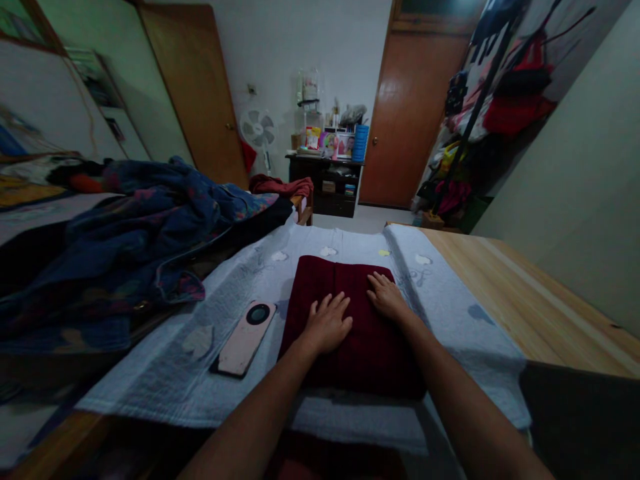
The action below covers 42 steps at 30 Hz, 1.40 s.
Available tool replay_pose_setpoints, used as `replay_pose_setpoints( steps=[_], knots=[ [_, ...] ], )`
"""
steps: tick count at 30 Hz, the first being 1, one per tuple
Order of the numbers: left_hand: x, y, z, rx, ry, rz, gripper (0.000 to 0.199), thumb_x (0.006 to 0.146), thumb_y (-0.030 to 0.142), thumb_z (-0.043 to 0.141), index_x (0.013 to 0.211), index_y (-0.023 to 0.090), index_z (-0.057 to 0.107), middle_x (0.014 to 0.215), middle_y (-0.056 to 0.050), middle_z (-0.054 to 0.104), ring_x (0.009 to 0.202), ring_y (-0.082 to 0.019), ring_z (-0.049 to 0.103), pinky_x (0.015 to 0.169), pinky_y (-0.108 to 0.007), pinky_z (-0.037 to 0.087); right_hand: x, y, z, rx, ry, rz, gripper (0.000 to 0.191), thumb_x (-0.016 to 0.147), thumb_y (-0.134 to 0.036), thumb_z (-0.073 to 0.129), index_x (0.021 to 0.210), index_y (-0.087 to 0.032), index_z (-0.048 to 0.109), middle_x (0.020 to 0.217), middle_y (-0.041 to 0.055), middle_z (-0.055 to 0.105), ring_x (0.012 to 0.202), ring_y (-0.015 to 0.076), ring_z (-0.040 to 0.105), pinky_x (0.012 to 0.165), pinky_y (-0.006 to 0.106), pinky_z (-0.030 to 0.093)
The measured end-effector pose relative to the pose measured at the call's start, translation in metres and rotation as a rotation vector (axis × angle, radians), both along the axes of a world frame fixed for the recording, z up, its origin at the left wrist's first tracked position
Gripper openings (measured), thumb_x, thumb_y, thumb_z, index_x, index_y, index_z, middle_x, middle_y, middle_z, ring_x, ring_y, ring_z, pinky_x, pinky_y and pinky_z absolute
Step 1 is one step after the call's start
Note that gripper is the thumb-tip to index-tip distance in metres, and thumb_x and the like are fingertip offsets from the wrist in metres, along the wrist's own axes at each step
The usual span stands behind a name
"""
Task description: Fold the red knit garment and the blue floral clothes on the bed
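left hand (330, 325), right hand (387, 296) on folded maroon cloth (357, 363), packet label (313, 138) blurred

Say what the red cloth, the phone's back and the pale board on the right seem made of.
Red cloth: soft fabric, matte; it lies folded with rounded edges and no shine. Knit or woven, I can't tell.
Phone: pink back, perhaps plastic or coated glass; its dull surface leaves that open.
Board: smooth wood or wood-look laminate, judging by its streaked grain.
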<state>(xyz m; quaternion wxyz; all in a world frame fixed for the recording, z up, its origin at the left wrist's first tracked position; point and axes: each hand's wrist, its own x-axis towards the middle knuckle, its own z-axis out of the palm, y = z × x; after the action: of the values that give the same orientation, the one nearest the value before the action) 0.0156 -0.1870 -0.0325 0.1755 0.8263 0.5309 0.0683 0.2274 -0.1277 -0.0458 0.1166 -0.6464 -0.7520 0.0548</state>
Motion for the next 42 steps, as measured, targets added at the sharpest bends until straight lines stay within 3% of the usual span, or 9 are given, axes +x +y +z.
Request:
replay_pose_setpoints(
  steps=[3, 6, 11, 14, 17, 23, 32, 42],
  knots=[
    [0.000, -0.001, 0.002, -0.006, 0.005, -0.001, 0.059, 0.094, 0.045, 0.029, 0.150, 0.028, 0.029, 0.160, 0.001, 0.021, 0.147, -0.028, 0.017, 0.116, -0.056, 0.017, -0.020, -0.019, 0.005, 0.001, 0.103, 0.032, 0.050, 0.090, -0.021, 0.040, 0.139, -0.010, 0.047, 0.147, 0.0153, 0.044, 0.138, 0.0227, 0.038, 0.114, 0.040, 0.029],
    [0.000, -0.001, -0.001, -0.001, -0.003, 0.008, 0.058, 0.094, 0.041, 0.029, 0.150, 0.027, 0.028, 0.160, 0.000, 0.022, 0.147, -0.026, 0.018, 0.117, -0.055, 0.016, -0.042, -0.043, -0.001, 0.035, 0.246, 0.043, 0.050, 0.092, -0.018, 0.033, 0.139, -0.010, 0.046, 0.142, 0.0134, 0.051, 0.131, 0.0185, 0.047, 0.111, 0.035, 0.034],
    [-0.001, 0.001, -0.008, 0.015, -0.099, 0.049, 0.056, 0.094, 0.035, 0.028, 0.149, 0.024, 0.031, 0.158, -0.002, 0.027, 0.146, -0.020, 0.021, 0.119, -0.048, 0.013, -0.063, -0.065, -0.008, 0.023, 0.198, -0.056, 0.046, 0.095, -0.034, 0.038, 0.134, -0.014, 0.053, 0.146, 0.0149, 0.045, 0.138, 0.0278, 0.036, 0.113, 0.048, 0.028],
    [-0.004, 0.003, -0.009, 0.001, -0.198, 0.100, 0.055, 0.094, 0.033, 0.026, 0.147, 0.020, 0.034, 0.158, -0.005, 0.029, 0.145, -0.015, 0.023, 0.120, -0.043, 0.011, -0.067, -0.067, -0.002, -0.008, 0.137, -0.046, 0.049, 0.095, -0.038, 0.040, 0.136, -0.014, 0.051, 0.149, 0.0164, 0.040, 0.140, 0.0297, 0.032, 0.113, 0.050, 0.026],
    [-0.009, 0.011, -0.007, -0.059, -0.271, 0.118, 0.054, 0.094, 0.034, 0.026, 0.146, 0.020, 0.035, 0.157, -0.005, 0.030, 0.145, -0.015, 0.023, 0.120, -0.045, 0.008, -0.069, -0.068, 0.004, -0.036, 0.103, -0.038, 0.050, 0.095, -0.038, 0.040, 0.140, -0.016, 0.048, 0.152, 0.0166, 0.035, 0.142, 0.0309, 0.028, 0.112, 0.052, 0.024],
    [-0.024, 0.043, -0.012, -0.118, -0.407, 0.075, 0.053, 0.098, 0.037, 0.018, 0.145, 0.021, 0.037, 0.155, -0.005, 0.035, 0.145, -0.014, 0.025, 0.120, -0.044, 0.009, -0.070, -0.068, 0.003, -0.084, 0.114, -0.045, 0.050, 0.096, -0.039, 0.039, 0.141, -0.018, 0.047, 0.154, 0.0159, 0.032, 0.143, 0.0317, 0.026, 0.112, 0.052, 0.022],
    [-0.031, 0.080, -0.026, 0.193, -0.024, 0.004, 0.049, 0.096, 0.034, 0.034, 0.144, 0.025, 0.040, 0.157, -0.003, 0.031, 0.147, -0.023, 0.018, 0.119, -0.053, 0.010, -0.070, -0.068, 0.006, -0.102, 0.148, -0.044, 0.051, 0.096, -0.038, 0.039, 0.141, -0.018, 0.048, 0.155, 0.0164, 0.031, 0.144, 0.0314, 0.024, 0.113, 0.051, 0.021],
    [-0.034, 0.122, -0.029, 0.187, 0.048, 0.131, 0.049, 0.096, 0.037, 0.034, 0.144, 0.028, 0.040, 0.155, -0.004, 0.034, 0.145, -0.029, 0.021, 0.114, -0.061, 0.017, -0.069, -0.067, 0.005, -0.103, 0.146, -0.038, 0.050, 0.096, -0.038, 0.039, 0.141, -0.018, 0.048, 0.154, 0.0153, 0.032, 0.144, 0.0309, 0.025, 0.112, 0.052, 0.022]
  ],
)
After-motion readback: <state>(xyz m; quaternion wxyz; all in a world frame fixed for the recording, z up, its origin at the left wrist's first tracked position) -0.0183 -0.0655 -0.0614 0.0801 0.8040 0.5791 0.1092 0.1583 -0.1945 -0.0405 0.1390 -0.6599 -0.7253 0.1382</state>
